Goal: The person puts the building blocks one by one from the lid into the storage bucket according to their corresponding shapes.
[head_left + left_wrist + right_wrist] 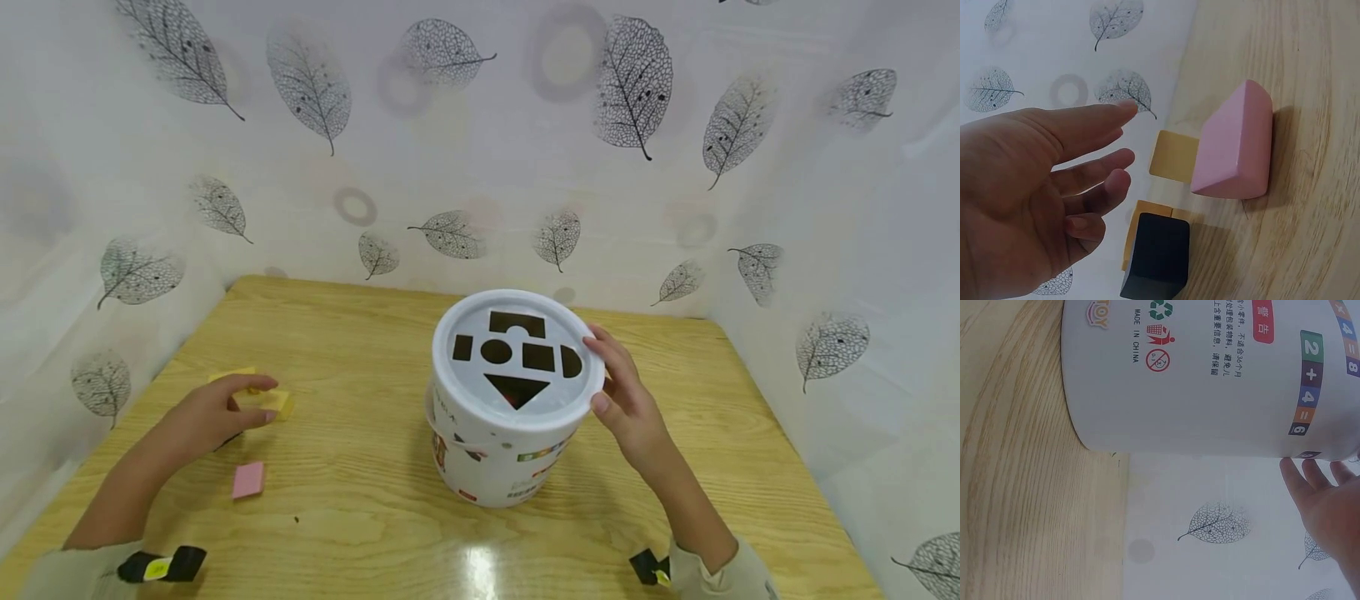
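My left hand [198, 421] hovers at the left of the table with thumb and fingers apart, nothing between them. Beyond its fingertips lie yellow blocks [282, 404], partly covered by the hand. A pink block [248, 481] sits closer to me. In the left wrist view a black block [1159, 250] stands before an orange-yellow one [1137, 228], below the fingers. My right hand [633, 421] rests its fingertips and thumb against the lid rim of a white bucket [487, 471]. The bucket stands upright, its lid [562, 393] pierced by several shaped holes.
The wooden table [360, 533] runs back to a pale curtain [480, 150] printed with leaves, which also hangs along both sides. A tiny dark speck [296, 520] lies near the pink block. Dark straps [161, 567] circle the wrists.
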Demonstrator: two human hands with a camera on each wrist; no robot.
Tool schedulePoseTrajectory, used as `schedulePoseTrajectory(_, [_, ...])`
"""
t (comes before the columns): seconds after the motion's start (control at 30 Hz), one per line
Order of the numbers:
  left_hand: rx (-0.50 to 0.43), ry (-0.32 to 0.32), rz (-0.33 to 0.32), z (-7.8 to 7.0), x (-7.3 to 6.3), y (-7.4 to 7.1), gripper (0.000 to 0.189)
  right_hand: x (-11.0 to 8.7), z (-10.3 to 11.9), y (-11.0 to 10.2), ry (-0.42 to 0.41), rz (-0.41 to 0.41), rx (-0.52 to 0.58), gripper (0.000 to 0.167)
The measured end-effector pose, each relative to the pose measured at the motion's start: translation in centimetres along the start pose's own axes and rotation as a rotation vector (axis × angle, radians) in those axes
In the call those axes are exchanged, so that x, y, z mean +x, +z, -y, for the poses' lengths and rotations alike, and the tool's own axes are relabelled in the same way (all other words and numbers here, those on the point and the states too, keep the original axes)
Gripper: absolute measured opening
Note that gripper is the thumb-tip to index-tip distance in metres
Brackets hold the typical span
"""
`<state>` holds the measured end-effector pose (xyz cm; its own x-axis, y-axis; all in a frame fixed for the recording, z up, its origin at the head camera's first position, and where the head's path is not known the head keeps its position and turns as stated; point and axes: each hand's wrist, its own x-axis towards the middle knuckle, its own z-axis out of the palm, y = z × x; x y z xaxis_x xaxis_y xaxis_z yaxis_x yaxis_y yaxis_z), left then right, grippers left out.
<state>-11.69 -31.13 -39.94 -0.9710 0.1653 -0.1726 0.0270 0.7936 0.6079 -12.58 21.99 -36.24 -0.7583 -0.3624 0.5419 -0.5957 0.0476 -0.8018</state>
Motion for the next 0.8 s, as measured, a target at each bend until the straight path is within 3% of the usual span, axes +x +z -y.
schedulePoseTrajectory(0.2, [-0.026,-0.010,0.029,0.4,0.4,0.2,0.063,0.0,-0.1,-0.1,-0.006,-0.002,0.000,0.054])
schedulePoseTrajectory(0.6, [-0.011,0.001,-0.004,0.9,0.9,0.7,0.061,-0.1,0.0,-0.1,0.006,0.002,0.000,0.054])
schedulePoseTrajectory(0.8, [-0.004,-0.021,0.028,1.5,1.5,0.9,0.059,-0.1,0.0,-0.1,0.001,-0.001,0.000,0.054])
